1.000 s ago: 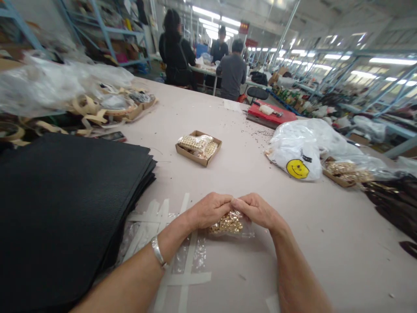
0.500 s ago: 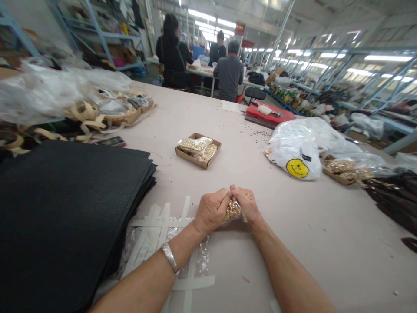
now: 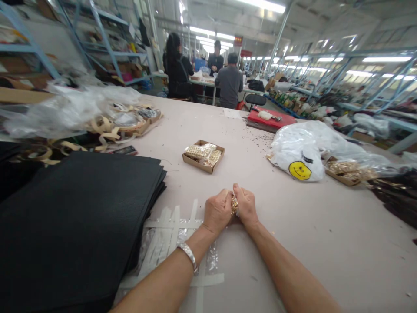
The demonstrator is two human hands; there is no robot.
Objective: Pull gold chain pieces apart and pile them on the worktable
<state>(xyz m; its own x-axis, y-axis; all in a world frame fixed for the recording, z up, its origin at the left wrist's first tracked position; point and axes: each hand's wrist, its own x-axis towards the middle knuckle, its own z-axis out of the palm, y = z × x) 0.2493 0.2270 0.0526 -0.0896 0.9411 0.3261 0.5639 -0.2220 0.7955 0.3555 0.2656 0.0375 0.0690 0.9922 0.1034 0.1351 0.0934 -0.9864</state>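
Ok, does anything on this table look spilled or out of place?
Yes. Small dark specks lie scattered on the table near the red board, like spilled bits. Both hands, left and right, clasp a small bag of gold pieces.

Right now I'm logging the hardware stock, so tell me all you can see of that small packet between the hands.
The small packet of gold pieces looks like clear plastic film filled with shiny gold-coloured metal bits. Only a narrow strip shows, since the left hand and right hand press it between them, bunched and upright. It sits just above the pale table.
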